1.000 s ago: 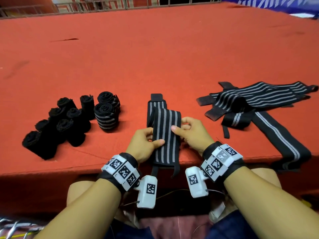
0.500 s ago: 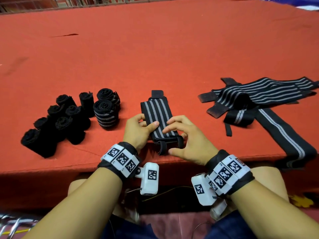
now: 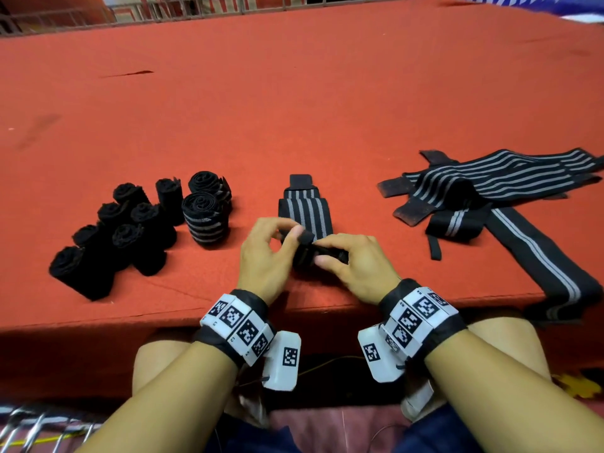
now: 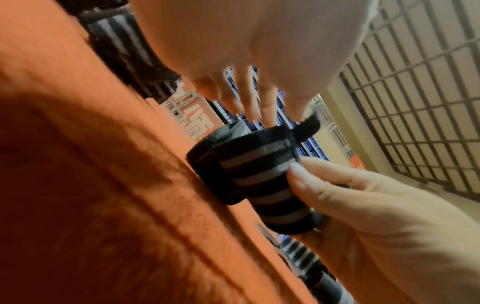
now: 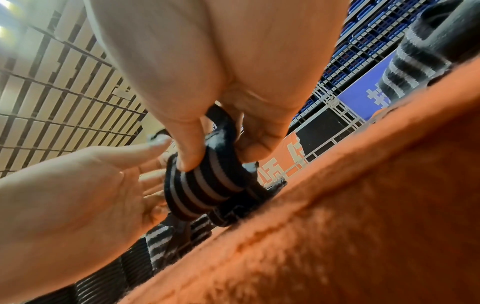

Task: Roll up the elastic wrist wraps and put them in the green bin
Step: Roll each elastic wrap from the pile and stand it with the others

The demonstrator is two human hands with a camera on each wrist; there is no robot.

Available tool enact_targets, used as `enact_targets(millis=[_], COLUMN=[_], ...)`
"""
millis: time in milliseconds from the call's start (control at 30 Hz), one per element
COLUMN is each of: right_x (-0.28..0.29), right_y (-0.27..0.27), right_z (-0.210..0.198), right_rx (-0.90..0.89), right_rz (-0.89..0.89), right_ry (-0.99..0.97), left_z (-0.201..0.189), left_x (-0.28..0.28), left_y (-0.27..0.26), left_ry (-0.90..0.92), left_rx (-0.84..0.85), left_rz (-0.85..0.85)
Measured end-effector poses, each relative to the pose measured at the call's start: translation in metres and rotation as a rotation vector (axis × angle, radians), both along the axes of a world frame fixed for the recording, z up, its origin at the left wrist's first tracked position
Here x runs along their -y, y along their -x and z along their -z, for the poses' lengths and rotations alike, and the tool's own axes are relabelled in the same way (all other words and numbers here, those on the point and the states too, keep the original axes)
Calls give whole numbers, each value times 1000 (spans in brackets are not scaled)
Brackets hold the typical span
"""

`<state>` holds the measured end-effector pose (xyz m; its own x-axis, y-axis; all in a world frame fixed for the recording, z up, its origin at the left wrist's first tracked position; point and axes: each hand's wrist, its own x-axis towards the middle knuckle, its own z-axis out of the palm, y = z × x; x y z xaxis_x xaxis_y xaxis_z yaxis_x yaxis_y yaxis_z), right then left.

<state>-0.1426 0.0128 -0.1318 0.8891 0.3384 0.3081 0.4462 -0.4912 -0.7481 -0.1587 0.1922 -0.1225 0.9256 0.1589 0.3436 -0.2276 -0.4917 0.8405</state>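
At the table's near edge we find both hands working one striped wrist wrap (image 3: 307, 217). Our right hand (image 3: 354, 269) pinches the started roll (image 4: 262, 181) between thumb and fingers, evidently to keep the coil tight; our left hand (image 3: 266, 253) curls at its other end, pinching the fabric to steady it. Beyond, finished rolls (image 3: 202, 220) stand grouped left, unrolled wraps (image 3: 483, 191) lie heaped right. No green bin is visible.
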Motion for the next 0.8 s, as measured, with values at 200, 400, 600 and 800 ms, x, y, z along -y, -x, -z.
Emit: enact_targets(millis=[200, 400, 600, 800], right_x=[1, 2, -1, -1], right_y=[2, 6, 4, 0], right_z=[-4, -2, -4, -5], right_rx=[-107, 10, 108, 115], right_rz=[-2, -69, -56, -12], right_ry=[-160, -304, -199, -165], left_z=[2, -6, -19, -24], left_x=[5, 2, 3, 2], left_y=[7, 8, 8, 12], left_ry=[111, 308, 357, 237], left_rx=[-117, -174, -183, -147], left_rz=[147, 64, 38, 78])
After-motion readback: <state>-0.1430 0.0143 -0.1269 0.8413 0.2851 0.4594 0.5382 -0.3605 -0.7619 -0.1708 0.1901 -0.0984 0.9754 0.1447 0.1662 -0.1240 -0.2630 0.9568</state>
